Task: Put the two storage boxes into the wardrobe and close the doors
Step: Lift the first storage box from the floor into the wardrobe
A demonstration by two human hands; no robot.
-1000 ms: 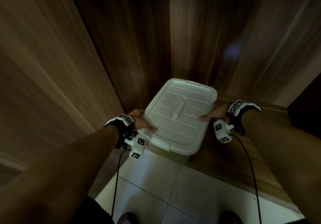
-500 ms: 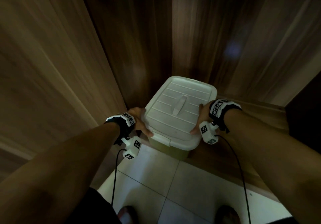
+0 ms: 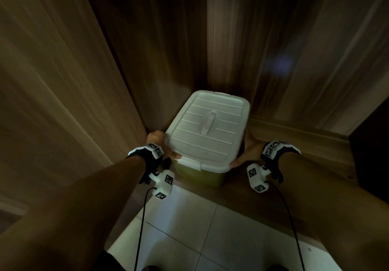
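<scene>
A storage box (image 3: 207, 136) with a white ribbed lid and a pale green body sits on the wooden floor of the wardrobe (image 3: 284, 165), against its left inner wall. My left hand (image 3: 161, 145) grips the lid's near-left corner. My right hand (image 3: 249, 154) holds the near-right edge, thumb on the rim. Both wrists wear black bands with white marker blocks and cables. Only one box is in view. The left wardrobe door (image 3: 52, 81) stands open beside my left arm.
The dark edge of the right door or panel (image 3: 370, 148) stands at the far right. White floor tiles (image 3: 210, 228) lie in front of the wardrobe. The wardrobe's back panels (image 3: 242, 50) rise close behind the box.
The box has slid deeper into the wardrobe and settled on its floor. Both hands followed it forward, and my right hand shifted toward the near corner.
</scene>
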